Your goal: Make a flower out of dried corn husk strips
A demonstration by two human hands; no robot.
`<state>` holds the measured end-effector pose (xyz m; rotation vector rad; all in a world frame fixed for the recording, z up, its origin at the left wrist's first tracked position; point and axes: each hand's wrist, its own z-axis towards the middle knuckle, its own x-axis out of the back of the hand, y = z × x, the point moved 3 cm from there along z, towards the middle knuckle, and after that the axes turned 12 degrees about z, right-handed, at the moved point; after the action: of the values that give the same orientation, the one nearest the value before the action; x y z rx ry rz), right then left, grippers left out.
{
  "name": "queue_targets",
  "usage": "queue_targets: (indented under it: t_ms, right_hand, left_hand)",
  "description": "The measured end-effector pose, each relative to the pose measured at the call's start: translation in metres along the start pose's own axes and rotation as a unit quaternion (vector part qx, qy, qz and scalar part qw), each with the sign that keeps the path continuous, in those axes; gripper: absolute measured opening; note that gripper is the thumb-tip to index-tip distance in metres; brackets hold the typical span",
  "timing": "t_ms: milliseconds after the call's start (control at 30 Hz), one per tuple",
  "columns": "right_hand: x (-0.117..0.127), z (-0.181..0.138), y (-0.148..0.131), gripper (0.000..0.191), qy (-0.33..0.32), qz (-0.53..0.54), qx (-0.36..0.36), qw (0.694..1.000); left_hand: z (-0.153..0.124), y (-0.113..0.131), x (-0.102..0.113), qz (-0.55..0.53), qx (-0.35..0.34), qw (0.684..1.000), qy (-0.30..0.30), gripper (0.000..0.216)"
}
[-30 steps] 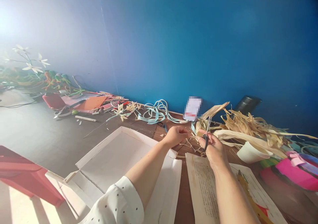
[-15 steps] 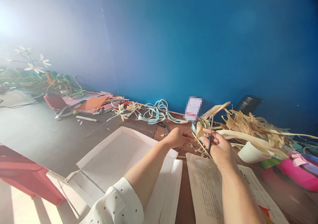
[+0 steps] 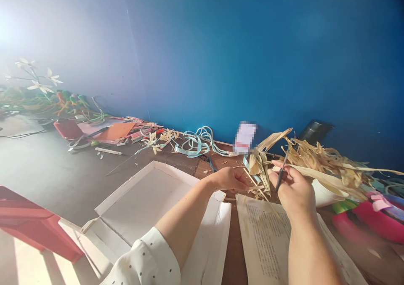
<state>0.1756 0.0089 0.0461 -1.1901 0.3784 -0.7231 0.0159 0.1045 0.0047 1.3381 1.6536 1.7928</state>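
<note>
My left hand (image 3: 232,179) is closed in a pinch above the dark tabletop. A short pale strip of dried corn husk (image 3: 256,188) shows at its fingertips. To its right, my right hand (image 3: 295,188) is wrapped round a slim black-handled tool (image 3: 280,179) with a thin metal blade pointing up; whether it is scissors or a knife I cannot tell. Behind the hands stands a bunch of dried husk (image 3: 259,167), and thin sticks lie between them. A printed sheet (image 3: 261,238) lies under my right forearm.
A shallow white box (image 3: 145,196) lies under my left forearm. At the back are pliers (image 3: 210,163), a coiled pale cable (image 3: 202,139) and a phone (image 3: 245,137) against the blue wall. On the right are a heap of husks (image 3: 318,156) and a white cup (image 3: 325,194).
My right hand has moved right with the black-handled tool, away from my left hand, and the tool tilts more. My left hand stays nearly in place, slightly lower.
</note>
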Motion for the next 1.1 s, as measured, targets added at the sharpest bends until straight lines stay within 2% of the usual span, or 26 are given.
queue_targets:
  t_ms: [133,267,400,633,733,900,1100]
  right_hand:
    - [0.001,-0.001,-0.003,0.047,0.055,0.015,0.037,0.998]
    - [-0.001,-0.003,-0.004,0.047,0.061,0.02,0.04,0.997]
    - [-0.003,-0.003,-0.004,0.045,0.061,0.031,0.027,0.997]
    - [-0.002,-0.001,0.001,0.044,0.05,0.044,0.035,0.997]
    - [-0.002,0.0,0.003,0.045,0.052,0.032,0.032,0.998]
    - [-0.002,0.001,0.004,0.047,0.047,0.043,0.031,0.998]
    - [-0.003,0.001,0.002,0.047,0.047,0.052,0.031,0.997]
  left_hand:
    - [-0.002,0.0,-0.005,0.015,0.027,0.998,-0.053,0.025]
    - [-0.002,-0.001,-0.014,0.038,0.035,0.99,-0.129,0.016]
    - [0.001,-0.005,-0.018,0.003,0.046,0.986,-0.158,0.017]
    - [0.001,-0.007,-0.018,-0.029,0.067,0.984,-0.164,0.017]
    - [0.0,-0.005,-0.016,-0.009,0.079,0.988,-0.134,0.011]
    - [-0.001,-0.002,-0.01,0.086,0.106,0.99,-0.042,0.004]
    - [-0.001,0.001,-0.015,0.218,0.102,0.969,-0.06,0.011]
